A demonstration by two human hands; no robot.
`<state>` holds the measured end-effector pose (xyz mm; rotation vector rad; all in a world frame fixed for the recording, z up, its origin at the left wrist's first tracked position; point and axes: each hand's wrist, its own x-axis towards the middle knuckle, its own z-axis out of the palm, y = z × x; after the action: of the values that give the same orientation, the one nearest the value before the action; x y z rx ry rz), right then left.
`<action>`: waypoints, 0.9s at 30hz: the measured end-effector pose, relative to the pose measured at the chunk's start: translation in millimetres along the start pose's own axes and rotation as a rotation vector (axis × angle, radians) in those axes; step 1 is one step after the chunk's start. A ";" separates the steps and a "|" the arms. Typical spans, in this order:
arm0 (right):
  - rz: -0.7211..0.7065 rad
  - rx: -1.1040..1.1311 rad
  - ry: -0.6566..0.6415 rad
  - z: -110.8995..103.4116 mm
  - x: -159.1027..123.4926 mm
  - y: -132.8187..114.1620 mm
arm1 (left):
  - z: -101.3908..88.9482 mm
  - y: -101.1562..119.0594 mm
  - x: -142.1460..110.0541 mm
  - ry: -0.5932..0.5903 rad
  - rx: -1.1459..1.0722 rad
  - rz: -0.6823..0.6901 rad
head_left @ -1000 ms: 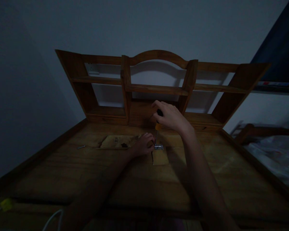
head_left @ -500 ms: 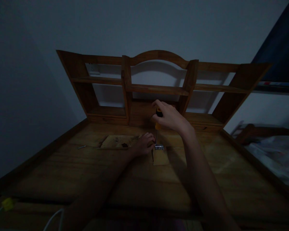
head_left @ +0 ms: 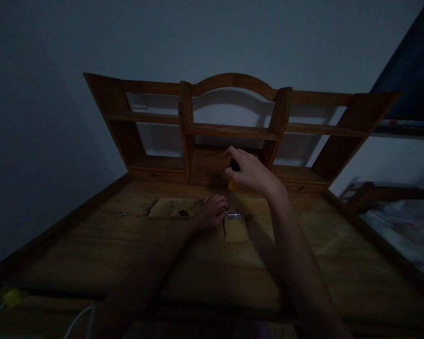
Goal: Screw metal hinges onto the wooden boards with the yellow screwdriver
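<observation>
My right hand (head_left: 248, 170) grips the black and orange handle of a screwdriver (head_left: 232, 185) from above, its shaft pointing down. The tip meets the left end of a small metal hinge (head_left: 234, 215). Under and in front of the hinge lies a pale wood piece (head_left: 236, 230) on the desk. My left hand (head_left: 212, 211) rests just left of the hinge, fingers curled close to the screwdriver's tip. Whatever those fingers pinch is too small and dark to make out. Behind the left hand lies a rough, stained board (head_left: 173, 207).
A thin metal piece (head_left: 120, 215) lies on the wooden desk (head_left: 198, 282) at left. A wooden shelf unit (head_left: 231, 131) stands along the back against the wall. At the lower left are a yellow object (head_left: 12, 297) and a white cable (head_left: 78, 320). Bedding (head_left: 406, 230) shows at right.
The screwdriver's handle has turned slightly in my right hand; less orange shows at its top. Both hands stay in nearly the same place.
</observation>
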<state>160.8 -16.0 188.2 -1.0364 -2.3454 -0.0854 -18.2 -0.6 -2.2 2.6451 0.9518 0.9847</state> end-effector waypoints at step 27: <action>-0.041 -0.022 0.014 2.0 1.9 0.9 | -0.4 -0.5 -1.1 -0.013 0.016 -0.030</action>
<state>159.5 -13.6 187.3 -0.9948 -2.3587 -0.1340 -19.4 -0.9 -2.6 2.6386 0.9970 0.9567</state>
